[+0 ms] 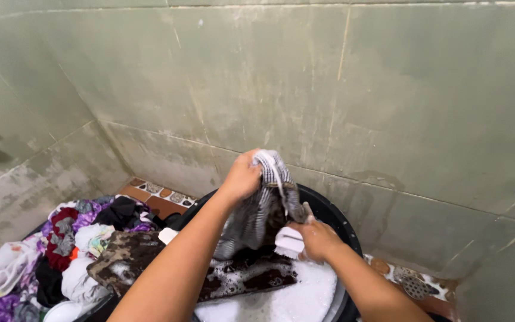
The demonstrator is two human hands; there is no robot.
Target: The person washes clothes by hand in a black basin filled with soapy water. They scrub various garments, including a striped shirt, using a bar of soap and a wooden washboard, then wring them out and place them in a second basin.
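Against green tiled walls, left hand (242,177) grips striped cloth (257,217) hanging below; right hand (316,238) clutches white brush (289,241).

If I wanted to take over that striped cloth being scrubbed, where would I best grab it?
Grip the striped cloth at its bunched top edge, from above, beside the left hand that already pinches it there. It hangs down into the black tub, so the top is the free part; lower down, the right hand presses a white brush on it.

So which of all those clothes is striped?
The grey-and-white striped cloth, lifted over the black tub by the left hand. The right hand touches it lower down. The clothes in the pile at the left show no stripes.
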